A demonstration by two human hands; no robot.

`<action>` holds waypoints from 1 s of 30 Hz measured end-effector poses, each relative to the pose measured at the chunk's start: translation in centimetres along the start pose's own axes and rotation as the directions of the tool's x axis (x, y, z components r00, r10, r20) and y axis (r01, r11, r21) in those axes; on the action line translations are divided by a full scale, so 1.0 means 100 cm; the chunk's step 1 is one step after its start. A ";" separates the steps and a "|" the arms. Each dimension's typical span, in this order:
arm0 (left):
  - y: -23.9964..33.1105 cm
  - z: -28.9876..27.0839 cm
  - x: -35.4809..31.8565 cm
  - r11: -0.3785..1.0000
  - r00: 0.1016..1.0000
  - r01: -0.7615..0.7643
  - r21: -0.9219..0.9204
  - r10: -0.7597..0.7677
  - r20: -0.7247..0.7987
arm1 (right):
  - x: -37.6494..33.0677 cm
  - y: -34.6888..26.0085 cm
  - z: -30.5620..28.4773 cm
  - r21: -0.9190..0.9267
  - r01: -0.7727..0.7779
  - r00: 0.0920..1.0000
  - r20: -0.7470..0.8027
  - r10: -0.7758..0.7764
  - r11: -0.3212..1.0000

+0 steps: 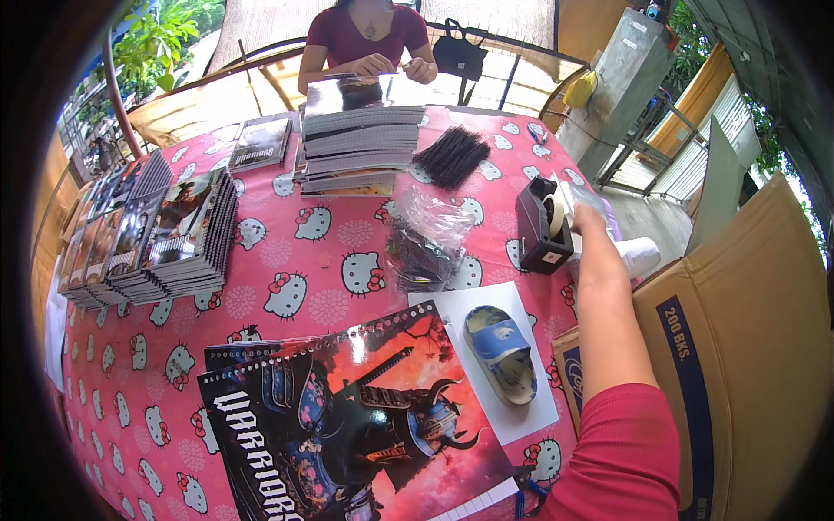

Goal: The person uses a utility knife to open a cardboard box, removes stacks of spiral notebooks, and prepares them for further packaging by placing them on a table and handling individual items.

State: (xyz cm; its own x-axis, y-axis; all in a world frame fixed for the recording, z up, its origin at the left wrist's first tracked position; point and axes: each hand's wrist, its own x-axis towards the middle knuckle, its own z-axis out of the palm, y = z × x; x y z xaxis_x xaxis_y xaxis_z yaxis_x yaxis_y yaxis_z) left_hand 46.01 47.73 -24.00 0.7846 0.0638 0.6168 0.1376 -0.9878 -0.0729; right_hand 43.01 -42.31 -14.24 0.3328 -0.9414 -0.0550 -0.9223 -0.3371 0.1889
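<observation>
My right arm, in a red sleeve, stretches forward over the right side of the table. My right hand (591,217) is just beyond the black tape dispenser (543,236), by some clear plastic (584,193); its fingers do not show well enough to tell whether they grip anything. My left hand is out of view. Nearest me lies a large notebook cover (373,417) with a horned warrior helmet and a row of punched holes along its top edge. Beside it, a blue slide sandal (501,352) rests on a white sheet (534,399).
Stacked notebooks (187,226) stand at the left, and a tall pile of pages (360,143) at the back. Black binding coils (452,156) and a clear plastic bag (426,243) lie mid-table. Cardboard boxes (747,347) crowd the right. Across the table sits another person (369,43), hands raised.
</observation>
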 end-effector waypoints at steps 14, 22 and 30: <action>0.017 -0.017 0.012 0.995 0.996 0.062 -0.081 -0.057 0.067 | 0.003 0.031 -0.014 0.941 -0.179 0.135 0.312 0.940 -0.286; 0.012 -0.016 0.013 0.986 0.992 0.069 -0.152 -0.052 0.117 | -0.020 0.007 0.000 0.958 -0.108 0.394 0.286 0.874 -0.266; 0.010 -0.015 0.011 0.975 0.977 0.160 -0.154 -0.134 0.165 | -0.028 0.002 -0.005 0.969 -0.082 0.449 0.245 0.859 -0.234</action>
State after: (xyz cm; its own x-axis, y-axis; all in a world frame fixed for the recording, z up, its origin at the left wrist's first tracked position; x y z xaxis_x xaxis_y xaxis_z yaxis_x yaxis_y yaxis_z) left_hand 46.07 46.56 -22.20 0.8482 0.2179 0.4827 0.1662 -0.9749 0.1481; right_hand 41.98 -39.72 -13.59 -0.6914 -0.7151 -0.1030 -0.0019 0.1443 -0.9895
